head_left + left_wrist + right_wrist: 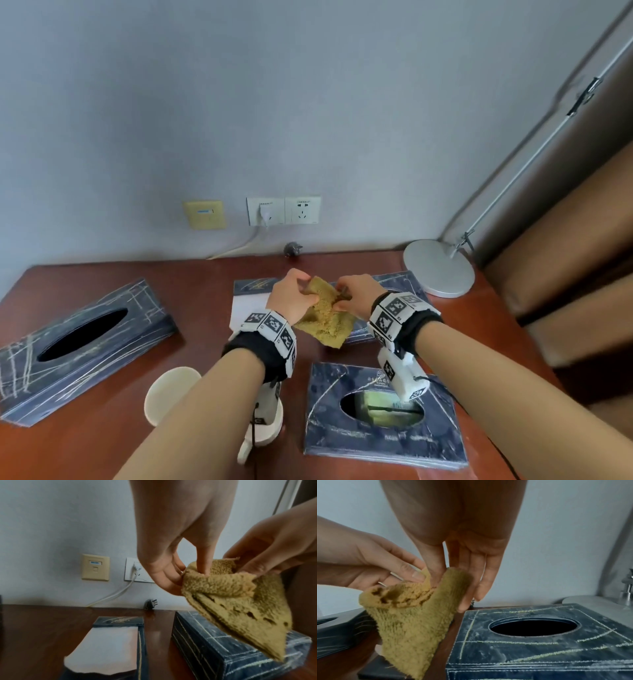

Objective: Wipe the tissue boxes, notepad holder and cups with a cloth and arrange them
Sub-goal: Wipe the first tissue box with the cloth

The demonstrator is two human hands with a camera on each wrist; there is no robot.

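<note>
Head view: left hand [291, 299] and right hand [354, 296] both pinch a mustard-yellow terry cloth [325, 317]. It hangs above the reddish-brown wooden tabletop [205, 291], near the far edge.

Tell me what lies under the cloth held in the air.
Under the cloth, pinched by the left hand and right hand, sit a dark tissue box and the notepad holder. Cloth and hands hide part of both.

Soft, even daylight; faint shadows, edges bowed (wrist views slightly blurred)
</note>
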